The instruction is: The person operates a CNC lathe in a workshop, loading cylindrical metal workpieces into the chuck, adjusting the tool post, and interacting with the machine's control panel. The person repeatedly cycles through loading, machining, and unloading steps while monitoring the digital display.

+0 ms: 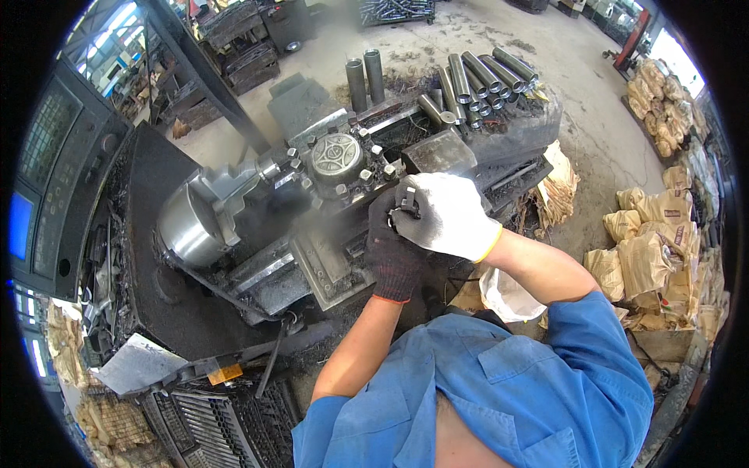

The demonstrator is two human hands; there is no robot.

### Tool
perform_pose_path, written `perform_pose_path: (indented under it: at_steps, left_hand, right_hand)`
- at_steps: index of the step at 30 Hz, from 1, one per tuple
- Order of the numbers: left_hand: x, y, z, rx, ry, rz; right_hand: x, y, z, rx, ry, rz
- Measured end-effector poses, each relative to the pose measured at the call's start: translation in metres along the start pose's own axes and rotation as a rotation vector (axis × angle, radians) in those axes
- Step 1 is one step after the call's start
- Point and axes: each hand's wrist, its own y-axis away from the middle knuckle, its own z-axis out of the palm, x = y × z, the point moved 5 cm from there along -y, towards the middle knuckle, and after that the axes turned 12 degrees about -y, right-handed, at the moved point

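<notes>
My left hand (394, 249), in a dark knitted glove with an orange cuff edge, is closed in front of my chest. Pressed against it from the right is my right hand (449, 212), in a white glove with a yellow cuff edge, its fingers curled. Between them shows a small dark metal piece (406, 204) with a bright flat face; the gloves cover most of it, and its exact kind cannot be made out. Just beyond the hands stands the lathe's round tool turret (337, 157), ringed with bolts. A shiny chuck (191, 226) sits to the left.
Several steel tubes (488, 82) lie stacked at the machine's far right, with two upright tubes (365, 79) nearby. A control panel (47, 171) stands at the left. Brown paper sacks (644, 257) are piled on the right. A white bucket or bag (511, 296) sits below my right forearm.
</notes>
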Motion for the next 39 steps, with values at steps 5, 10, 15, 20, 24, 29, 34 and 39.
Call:
perform_pose_path:
  at_steps: [5, 10, 15, 20, 24, 29, 34, 39]
  left_hand:
    - [-0.001, 0.0, 0.002, 0.007, 0.031, -0.032]
    - [0.001, 0.001, 0.003, -0.002, 0.126, -0.068]
    - [-0.002, 0.003, 0.002, -0.041, 0.073, -0.097]
    - [-0.004, 0.0, 0.003, 0.002, 0.016, -0.007]
    - [-0.001, 0.0, 0.001, -0.009, 0.077, -0.021]
    - [0.005, -0.002, -0.003, 0.009, -0.059, 0.029]
    - [0.006, -0.002, -0.003, 0.007, -0.037, -0.003]
    - [0.001, -0.001, -0.002, 0.019, -0.043, 0.004]
  right_hand:
    - [0.001, 0.0, 0.005, 0.029, -0.014, 0.018]
    - [0.001, -0.001, 0.003, 0.001, -0.013, 0.0]
    - [-0.014, -0.005, -0.021, 0.092, -0.026, -0.065]
    - [-0.026, -0.006, -0.032, 0.157, 0.015, -0.128]
    - [-0.027, -0.007, -0.034, 0.186, 0.008, -0.115]
    - [-0.027, -0.007, -0.033, 0.168, 0.009, -0.102]
    - [-0.024, -0.005, -0.029, 0.15, -0.004, -0.085]
    - [-0.03, -0.007, -0.037, 0.185, 0.005, -0.112]
